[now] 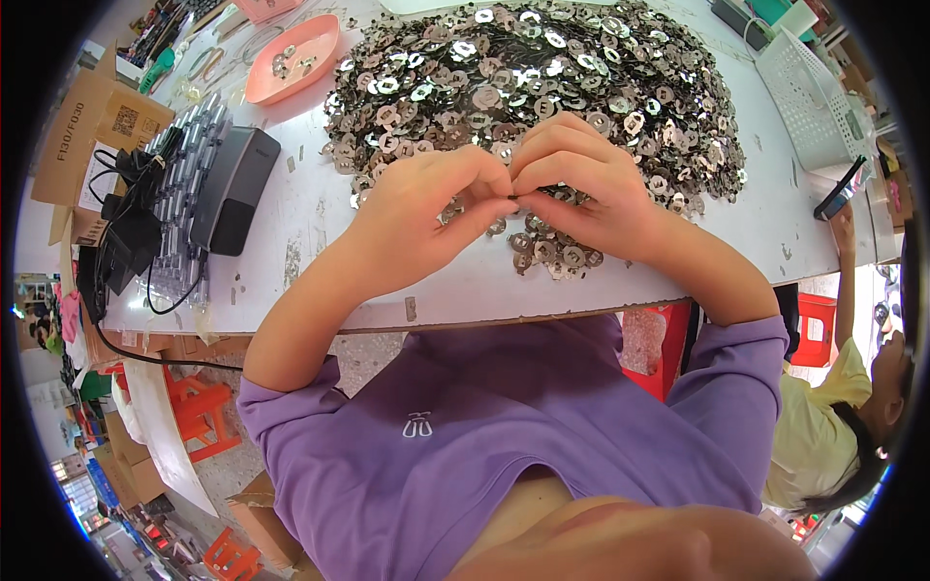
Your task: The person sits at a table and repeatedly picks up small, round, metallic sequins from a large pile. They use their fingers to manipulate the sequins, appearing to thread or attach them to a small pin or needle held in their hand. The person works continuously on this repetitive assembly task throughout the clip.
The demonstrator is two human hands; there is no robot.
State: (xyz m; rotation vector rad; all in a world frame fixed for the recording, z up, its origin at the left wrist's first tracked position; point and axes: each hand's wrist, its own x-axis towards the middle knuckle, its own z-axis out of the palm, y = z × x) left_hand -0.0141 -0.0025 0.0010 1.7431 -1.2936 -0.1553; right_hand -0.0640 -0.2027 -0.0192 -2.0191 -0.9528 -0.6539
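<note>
My left hand [421, 208] and my right hand [591, 189] meet fingertip to fingertip above the front edge of a big heap of small shiny metal discs [523, 92] with cut-outs. Both are closed in a pinch. A tiny dark bit shows between the fingertips, too small to name. Just below my right hand, a smaller cluster of the same metal discs [557, 257] lies on the white table [455, 295], close to its front edge.
To the left stand a dark grey box-shaped device [232, 194], black cables [131, 208] and a cardboard box [97, 136]. A pink tray [315, 46] with a few pieces sits back left, a white perforated basket [799, 102] back right. Another person at right holds a phone [840, 189].
</note>
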